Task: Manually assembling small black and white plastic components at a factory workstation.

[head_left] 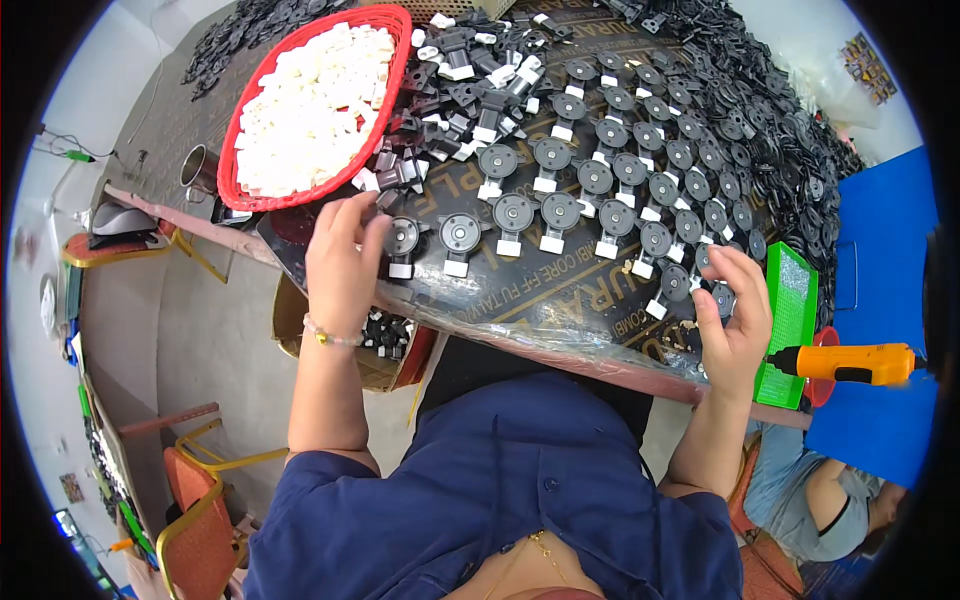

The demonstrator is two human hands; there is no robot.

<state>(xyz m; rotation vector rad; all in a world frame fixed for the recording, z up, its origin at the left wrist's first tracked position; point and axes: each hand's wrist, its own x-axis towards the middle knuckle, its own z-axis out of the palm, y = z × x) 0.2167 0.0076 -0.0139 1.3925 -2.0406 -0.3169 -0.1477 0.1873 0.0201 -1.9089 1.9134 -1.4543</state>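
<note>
My left hand [342,265], a beaded bracelet on its wrist, is at the left end of the rows of parts. Its fingers are half bent and slightly apart, beside a black round wheel-like part with a white foot [401,238]; nothing shows in them. A similar black part [459,234] lies just to the right. Over at the right end of the rows, my right hand [738,318] has thumb and fingers spread. Between them a small black disc part [722,298] shows on the table; whether the fingertips touch the parts is hard to tell.
A red basket [404,90] full of white pieces stands at the back left, beside heaped black-and-white parts [470,90]. Loose black parts [800,170] pile up along the right. A green tray [790,300] and an orange electric screwdriver [858,364] are at the right edge. A metal cup [199,170] stands left.
</note>
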